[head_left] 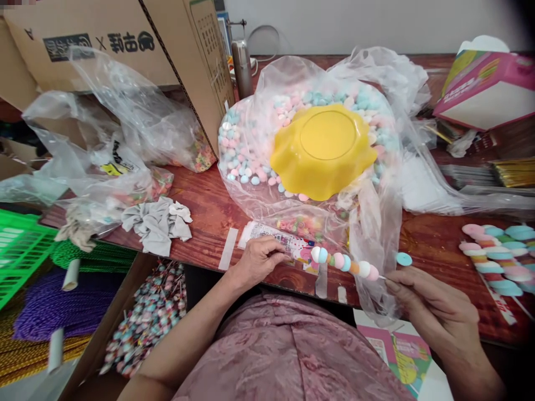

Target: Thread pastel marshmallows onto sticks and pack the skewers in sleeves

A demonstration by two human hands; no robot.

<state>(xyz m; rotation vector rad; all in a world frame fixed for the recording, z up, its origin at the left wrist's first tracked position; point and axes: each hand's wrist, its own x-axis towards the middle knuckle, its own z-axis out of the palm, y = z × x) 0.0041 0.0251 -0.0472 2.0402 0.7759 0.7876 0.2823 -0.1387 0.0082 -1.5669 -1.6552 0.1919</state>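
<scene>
My right hand (434,306) pinches the bare end of the thin stick of a candy skewer (343,262), threaded with pink, white and blue marshmallow-like pieces and smaller coloured rings. The skewer points left, its tip at the right end of a printed plastic wrapper (267,234). Whether the tip is inside it, I cannot tell. With thumb and fingers closed, my left hand (259,260) grips the wrapper's near edge. A loose blue piece (404,259) lies on the table just above my right fingers.
Beyond my hands, a yellow wavy bowl (326,150) rests upside down on a clear bag of pastel candies (238,161). Finished skewers (497,256) are stacked at right. Crumpled grey cloth (156,223) and a cardboard box (204,67) stand left. A box below holds many skewers (146,317).
</scene>
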